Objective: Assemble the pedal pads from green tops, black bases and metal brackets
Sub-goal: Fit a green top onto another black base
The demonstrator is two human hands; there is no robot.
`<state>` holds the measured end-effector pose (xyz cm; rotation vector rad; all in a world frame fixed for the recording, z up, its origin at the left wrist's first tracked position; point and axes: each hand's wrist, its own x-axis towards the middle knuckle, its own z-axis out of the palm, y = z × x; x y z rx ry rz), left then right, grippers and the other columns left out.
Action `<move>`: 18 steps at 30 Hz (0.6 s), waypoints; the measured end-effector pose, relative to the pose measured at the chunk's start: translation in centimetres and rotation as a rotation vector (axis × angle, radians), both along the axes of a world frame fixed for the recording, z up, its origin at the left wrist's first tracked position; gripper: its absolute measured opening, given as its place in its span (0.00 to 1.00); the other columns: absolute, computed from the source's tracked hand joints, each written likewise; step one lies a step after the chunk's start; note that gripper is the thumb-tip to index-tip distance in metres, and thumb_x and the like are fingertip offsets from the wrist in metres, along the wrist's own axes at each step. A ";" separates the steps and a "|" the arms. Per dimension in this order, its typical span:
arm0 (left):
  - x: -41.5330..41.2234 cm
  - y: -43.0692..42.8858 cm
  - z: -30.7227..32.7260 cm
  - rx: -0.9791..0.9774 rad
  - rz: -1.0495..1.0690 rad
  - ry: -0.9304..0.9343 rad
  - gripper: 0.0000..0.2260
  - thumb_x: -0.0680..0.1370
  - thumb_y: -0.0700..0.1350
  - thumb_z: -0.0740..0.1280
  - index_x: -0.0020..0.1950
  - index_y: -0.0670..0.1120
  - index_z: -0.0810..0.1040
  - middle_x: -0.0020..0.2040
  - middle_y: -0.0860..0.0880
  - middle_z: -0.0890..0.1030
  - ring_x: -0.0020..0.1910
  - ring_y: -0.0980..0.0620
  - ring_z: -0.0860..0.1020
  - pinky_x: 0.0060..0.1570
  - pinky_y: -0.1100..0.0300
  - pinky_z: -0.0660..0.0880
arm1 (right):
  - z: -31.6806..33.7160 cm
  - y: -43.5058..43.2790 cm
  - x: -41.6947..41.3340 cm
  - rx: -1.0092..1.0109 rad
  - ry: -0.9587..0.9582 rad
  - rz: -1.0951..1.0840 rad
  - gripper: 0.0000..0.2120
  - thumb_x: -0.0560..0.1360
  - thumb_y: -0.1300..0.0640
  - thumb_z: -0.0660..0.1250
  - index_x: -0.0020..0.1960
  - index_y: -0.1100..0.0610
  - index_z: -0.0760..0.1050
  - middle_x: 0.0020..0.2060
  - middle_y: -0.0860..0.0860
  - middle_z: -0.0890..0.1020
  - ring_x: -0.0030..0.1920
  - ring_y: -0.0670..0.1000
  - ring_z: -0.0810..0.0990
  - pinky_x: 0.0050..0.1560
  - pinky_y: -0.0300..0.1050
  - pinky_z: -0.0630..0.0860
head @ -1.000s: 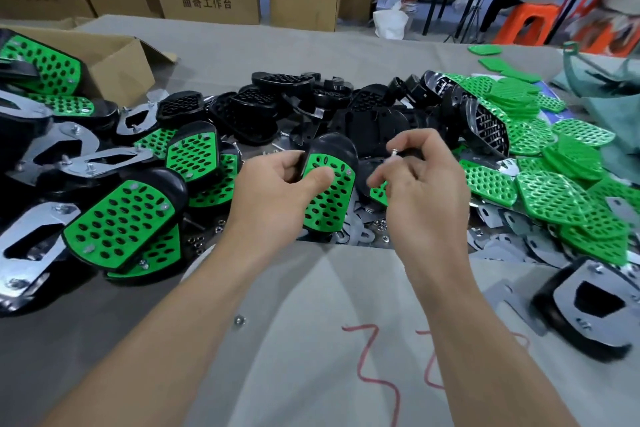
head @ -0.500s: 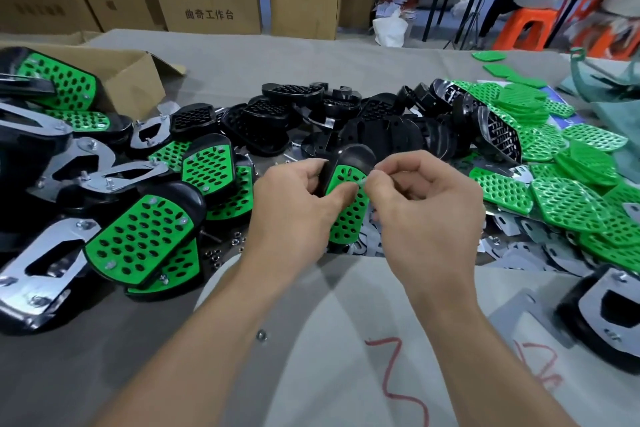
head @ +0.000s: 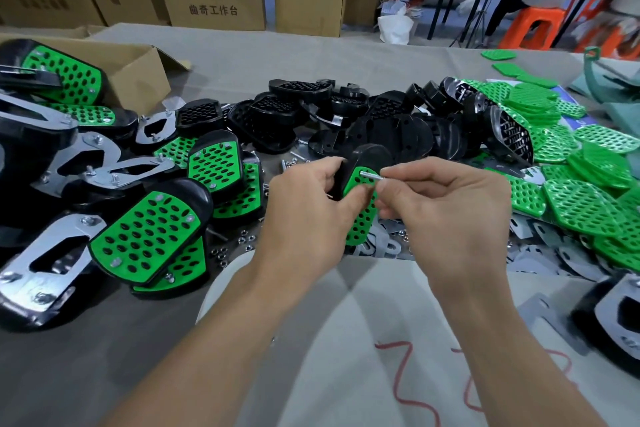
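My left hand (head: 308,208) grips a pedal pad (head: 362,215), a perforated green top on a black base, held upright at the table's middle. My right hand (head: 446,215) pinches a small silver bolt (head: 372,177) whose tip sits at a hole near the pad's upper edge. Loose black bases (head: 381,121) are heaped behind the hands. Loose green tops (head: 581,184) pile up on the right. Flat metal brackets (head: 388,246) lie under and to the right of the pad.
Finished pads (head: 149,236) with brackets and bolts are stacked at the left, beside an open cardboard box (head: 138,69). Small nuts (head: 242,243) are scattered near the left wrist. Another finished pad (head: 616,322) lies bracket-up at the right edge. Cartons and seated people are beyond the table.
My right hand brought the bolt from above down to the pad, and its tip now meets a hole near the top. My left hand has kept hold of the pad.
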<state>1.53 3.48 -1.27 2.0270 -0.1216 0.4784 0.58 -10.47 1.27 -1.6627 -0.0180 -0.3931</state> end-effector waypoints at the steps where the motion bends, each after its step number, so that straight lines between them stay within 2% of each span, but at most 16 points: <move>1: -0.1 -0.1 -0.1 -0.003 -0.009 -0.004 0.05 0.75 0.45 0.76 0.42 0.52 0.82 0.31 0.57 0.81 0.28 0.61 0.72 0.28 0.66 0.69 | 0.0 -0.1 -0.1 -0.038 -0.013 -0.009 0.11 0.69 0.68 0.76 0.37 0.52 0.85 0.28 0.50 0.84 0.29 0.51 0.83 0.34 0.45 0.83; 4: -0.2 -0.2 -0.3 0.015 -0.038 -0.053 0.10 0.75 0.47 0.76 0.39 0.47 0.77 0.29 0.53 0.75 0.29 0.58 0.65 0.28 0.62 0.66 | 0.3 0.2 -0.5 -0.219 -0.115 -0.035 0.12 0.68 0.65 0.76 0.37 0.48 0.84 0.29 0.44 0.84 0.29 0.47 0.84 0.34 0.48 0.83; 6: -0.2 -0.2 -0.3 0.010 -0.050 -0.070 0.11 0.75 0.48 0.76 0.39 0.46 0.77 0.29 0.50 0.74 0.30 0.59 0.64 0.28 0.60 0.65 | 0.5 0.3 -0.6 -0.274 -0.126 -0.023 0.11 0.67 0.64 0.75 0.37 0.47 0.84 0.29 0.42 0.84 0.29 0.46 0.84 0.34 0.48 0.83; 8: -0.2 0.1 -0.3 -0.014 -0.068 -0.051 0.07 0.75 0.47 0.76 0.42 0.48 0.80 0.31 0.50 0.78 0.30 0.60 0.68 0.30 0.56 0.71 | 0.6 -0.2 -0.2 -0.232 -0.051 0.030 0.09 0.66 0.63 0.75 0.38 0.48 0.85 0.28 0.46 0.84 0.29 0.49 0.84 0.35 0.49 0.83; 10: -0.3 0.2 -0.3 -0.021 -0.108 -0.025 0.03 0.75 0.45 0.75 0.46 0.50 0.83 0.34 0.52 0.82 0.32 0.57 0.76 0.34 0.55 0.76 | 0.7 -1.1 0.3 -0.072 0.046 0.114 0.10 0.67 0.67 0.76 0.38 0.52 0.85 0.28 0.53 0.84 0.29 0.52 0.84 0.35 0.46 0.82; 12: -0.3 0.2 -0.2 -0.013 -0.133 -0.013 0.06 0.75 0.45 0.74 0.50 0.53 0.83 0.38 0.53 0.85 0.38 0.51 0.83 0.39 0.52 0.80 | 0.5 -1.8 0.7 0.024 0.106 0.172 0.11 0.67 0.71 0.76 0.37 0.55 0.85 0.29 0.57 0.84 0.29 0.54 0.84 0.36 0.45 0.81; 14: -0.1 0.6 -0.2 0.007 -0.131 -0.024 0.07 0.75 0.46 0.73 0.52 0.54 0.83 0.40 0.54 0.86 0.41 0.49 0.84 0.41 0.50 0.81 | 0.4 -1.7 0.6 -0.020 0.091 0.192 0.11 0.67 0.71 0.75 0.37 0.55 0.85 0.29 0.57 0.84 0.30 0.55 0.84 0.37 0.46 0.83; 18: -0.2 0.8 -0.1 0.045 -0.139 -0.046 0.11 0.74 0.48 0.73 0.55 0.58 0.81 0.41 0.56 0.86 0.44 0.49 0.85 0.43 0.49 0.82 | 0.5 -1.8 0.4 -0.154 0.051 0.169 0.10 0.67 0.68 0.77 0.38 0.52 0.85 0.29 0.53 0.84 0.31 0.54 0.85 0.40 0.57 0.84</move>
